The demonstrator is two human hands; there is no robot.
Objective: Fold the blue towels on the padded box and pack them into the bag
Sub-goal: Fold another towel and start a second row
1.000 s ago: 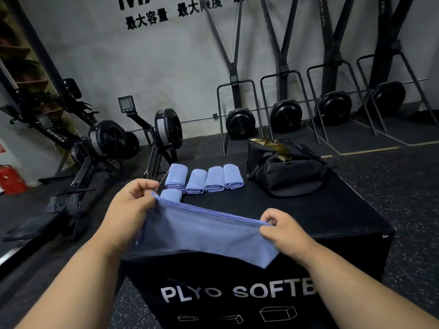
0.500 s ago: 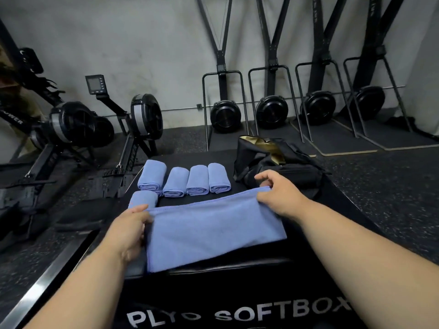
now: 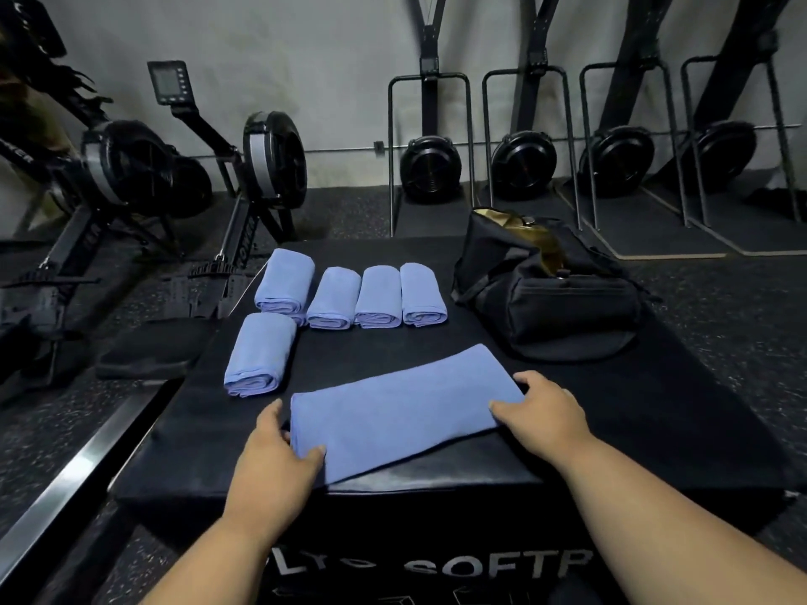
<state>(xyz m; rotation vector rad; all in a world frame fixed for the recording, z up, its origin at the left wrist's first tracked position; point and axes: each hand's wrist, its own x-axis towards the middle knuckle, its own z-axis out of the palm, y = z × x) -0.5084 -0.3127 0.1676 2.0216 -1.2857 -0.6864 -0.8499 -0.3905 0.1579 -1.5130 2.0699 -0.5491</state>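
Both forearms come in from the bottom of the frame. The left hand sits at the left short end of the folded blue towel, thumb on top and fingers curled round the edge, so it's gripping that end. The right hand is on the right end, fingers laid fairly flat on the cloth; can't tell if anything's tucked underneath.

The towel lies flat in the lower middle of the frame on the black padded box, close to its near edge. Its long axis runs left-right, tilting up toward the right. There's bare box top to the right of the right hand and between the towel and the stuff behind it.

Behind it: one rolled towel just left of centre, then a row of four rolled towels further back, all pointing away from the camera. The black duffel bag sits upper right on the box, top open.
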